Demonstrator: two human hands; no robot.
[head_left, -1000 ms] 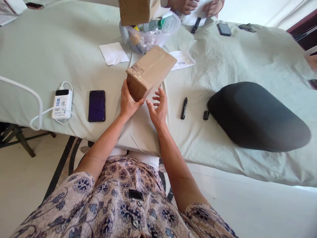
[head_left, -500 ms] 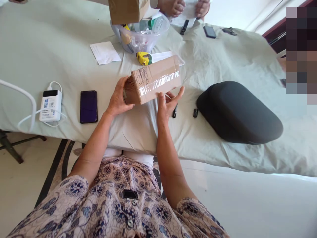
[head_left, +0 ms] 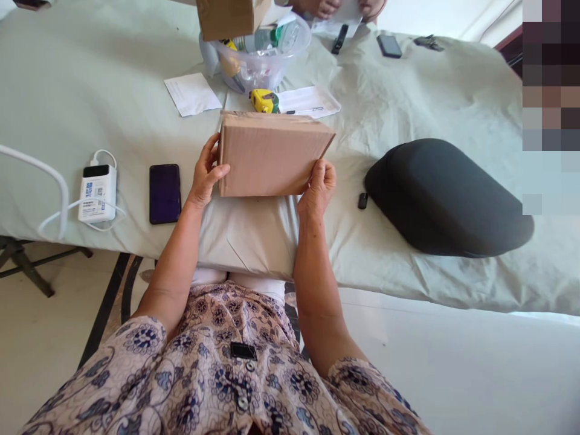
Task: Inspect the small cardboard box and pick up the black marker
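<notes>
Between my two hands is a brown cardboard box [head_left: 272,157], its broad plain face turned toward me and tilted. My left hand [head_left: 206,172] grips the box's left edge, thumb on the front face and fingers behind. At the lower right corner my right hand [head_left: 318,186] pinches the edge with its thumb in front; some fingers are curled out of sight. Just beyond the box lie a yellow tape measure [head_left: 263,101] and a white tray [head_left: 312,99] with a pen in it.
A clear plastic basin [head_left: 258,66] of bottles and packets stands behind, near another cardboard box [head_left: 231,18]. Left are a phone [head_left: 164,193] and a white power bank [head_left: 98,193] with cables; right, a black rounded case [head_left: 444,199]. Another person's hands [head_left: 326,7] hold paper at the far side.
The box has been turned over: its taped narrow side faced me before, and now the broad plain face does. My right hand has moved from beneath the box to its right corner.
</notes>
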